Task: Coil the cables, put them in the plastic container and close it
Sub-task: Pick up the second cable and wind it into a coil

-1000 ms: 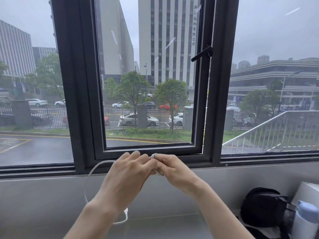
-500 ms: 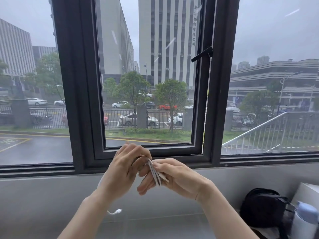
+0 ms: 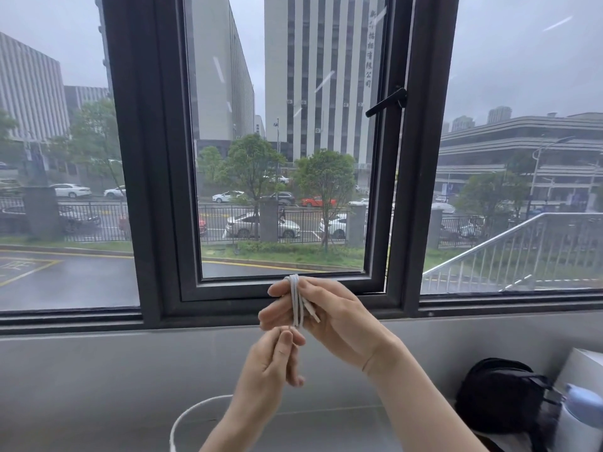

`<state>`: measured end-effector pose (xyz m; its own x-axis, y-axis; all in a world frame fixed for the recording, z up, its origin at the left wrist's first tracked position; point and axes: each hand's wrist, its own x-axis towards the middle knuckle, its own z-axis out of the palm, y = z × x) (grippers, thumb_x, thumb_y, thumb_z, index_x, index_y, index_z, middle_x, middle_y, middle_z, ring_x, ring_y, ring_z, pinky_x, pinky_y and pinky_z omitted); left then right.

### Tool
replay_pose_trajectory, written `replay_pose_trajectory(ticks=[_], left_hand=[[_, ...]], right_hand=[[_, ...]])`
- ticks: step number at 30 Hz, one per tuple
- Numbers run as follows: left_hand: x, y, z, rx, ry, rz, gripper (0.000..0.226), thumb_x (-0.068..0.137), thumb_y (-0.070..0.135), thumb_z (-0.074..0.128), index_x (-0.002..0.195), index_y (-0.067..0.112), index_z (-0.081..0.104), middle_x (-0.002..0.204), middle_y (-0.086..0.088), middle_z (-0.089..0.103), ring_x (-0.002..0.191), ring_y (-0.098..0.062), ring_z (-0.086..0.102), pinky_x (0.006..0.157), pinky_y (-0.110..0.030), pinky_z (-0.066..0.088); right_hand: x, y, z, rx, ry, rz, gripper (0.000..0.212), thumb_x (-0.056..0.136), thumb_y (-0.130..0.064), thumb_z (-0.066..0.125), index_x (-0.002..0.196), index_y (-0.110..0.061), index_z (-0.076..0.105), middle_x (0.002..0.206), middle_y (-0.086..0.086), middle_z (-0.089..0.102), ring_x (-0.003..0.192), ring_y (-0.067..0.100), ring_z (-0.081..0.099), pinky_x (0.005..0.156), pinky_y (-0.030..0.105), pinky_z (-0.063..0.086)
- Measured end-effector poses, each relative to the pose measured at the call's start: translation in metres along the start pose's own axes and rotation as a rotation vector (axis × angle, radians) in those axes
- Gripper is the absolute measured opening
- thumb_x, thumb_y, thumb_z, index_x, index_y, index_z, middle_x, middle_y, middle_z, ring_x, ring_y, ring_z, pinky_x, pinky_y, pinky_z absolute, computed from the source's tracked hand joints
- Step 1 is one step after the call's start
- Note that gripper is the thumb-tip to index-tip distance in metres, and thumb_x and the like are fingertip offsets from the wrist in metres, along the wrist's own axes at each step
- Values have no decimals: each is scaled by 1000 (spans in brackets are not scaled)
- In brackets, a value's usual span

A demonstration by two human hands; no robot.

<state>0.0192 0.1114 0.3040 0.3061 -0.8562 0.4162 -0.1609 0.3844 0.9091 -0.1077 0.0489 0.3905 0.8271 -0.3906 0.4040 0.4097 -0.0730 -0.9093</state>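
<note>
you are holding your right hand (image 3: 329,316) up in front of the dark window frame (image 3: 421,177), fingers extended and held together, with the white cable (image 3: 296,301) wrapped around them in several turns; a short end is sticking out across the palm side. your left hand (image 3: 272,373) is sitting just below it, thumb and fingers pinching together on the cable's free run, which seems to be passing through the pinch, though the strand is thin and blurred there. a slack loop of the same cable is curving down at the bottom edge, in front of the grey sill (image 3: 98,370). at the lower right, a black bag (image 3: 499,393) is resting beside a pale bottle with a blue cap (image 3: 584,415). the plastic container is not visible in this view.
</note>
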Motion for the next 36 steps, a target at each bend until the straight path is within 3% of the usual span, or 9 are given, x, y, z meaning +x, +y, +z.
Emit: replay_pose_trajectory(ticks=[3,7,13,19,21,23,27,31,36], left_hand=[[-12,-1,5,322,-38,77,25,104,25,44,85,26,61,55,8,49,49,-10,44,55,-34,41],[-25,18,7,803,-31,118,14,101,44,37,99,35,46,77,7,69,74,-22,64,68,-38,51],[-29,55,-4,1224,-37,269,24,100,51,31,98,32,46,96,12,71,86,-24,67,63,-35,37],[-15,89,-25,1215,-77,579,25,97,54,42,93,33,55,86,15,69,69,-17,67,60,-37,53],[-4,98,-35,1206,-71,634,29,97,58,40,98,37,60,87,16,68,71,-11,67,60,-34,53],[5,103,-44,1181,-112,675,34,96,60,37,97,36,62,84,16,67,75,-7,64,61,-28,51],[17,101,-52,1074,-207,682,29,99,52,42,98,33,64,86,14,64,82,-10,59,70,-31,51],[23,94,-61,1018,-205,707,16,99,45,53,96,33,63,85,18,59,79,-7,57,69,-32,51],[28,85,-61,985,-190,700,22,98,47,49,92,34,65,83,21,55,81,-3,54,72,-27,47]], right_hand=[[3,5,-5,-75,134,-42,40,110,-24,37,123,1,65,113,25,76,109,40,72,99,41,56],[4,14,-10,-162,283,-85,38,112,-22,34,127,2,61,116,21,77,114,35,72,106,43,53],[4,19,-10,-390,372,-72,32,112,-16,36,129,-3,60,116,12,78,110,16,75,97,20,54],[-2,23,-12,-563,363,26,30,111,-21,42,119,-6,66,108,4,77,103,17,73,97,32,54],[-6,21,-12,-620,291,64,35,111,-25,42,104,1,64,87,9,63,82,26,62,84,40,50],[-9,18,-9,-530,174,104,41,112,-25,38,109,9,61,93,18,66,90,31,68,92,45,53],[-11,10,-3,-387,39,134,42,112,-26,35,118,-2,69,109,33,73,98,34,74,98,39,55],[-18,7,-7,-319,130,138,41,111,-24,34,106,-12,73,104,32,75,94,34,73,92,32,52],[-22,6,-3,-264,-22,261,42,105,-22,36,117,7,63,100,26,75,94,33,72,85,22,53]])
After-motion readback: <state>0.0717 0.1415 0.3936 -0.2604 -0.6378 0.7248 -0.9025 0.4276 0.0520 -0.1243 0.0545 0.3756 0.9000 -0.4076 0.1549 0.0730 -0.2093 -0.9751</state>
